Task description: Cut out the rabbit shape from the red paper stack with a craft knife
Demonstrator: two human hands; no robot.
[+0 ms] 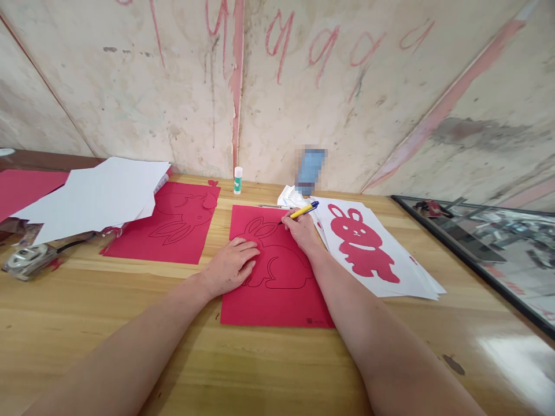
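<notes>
A sheet of red paper point(277, 306) with a rabbit outlined in black lies on the wooden table in front of me. My left hand point(232, 264) rests flat on its left side, fingers stretched over part of the outline. In my right hand point(300, 228) is a yellow pen point(303, 210) with a blue end, its tip at the paper near the rabbit's ears and back. My right forearm covers the sheet's right edge. Beside it, white sheets point(416, 283) carry a red cut-out bunny point(362, 242).
A second red sheet point(191, 248) with a rabbit outline lies left, partly under white paper point(99, 193). A glue stick point(238, 181) stands by the wall. Crumpled white paper point(289, 196) and a blurred blue object point(311, 170) are behind. A black-framed mirror point(489, 260) lies right; a power strip point(30, 260), left.
</notes>
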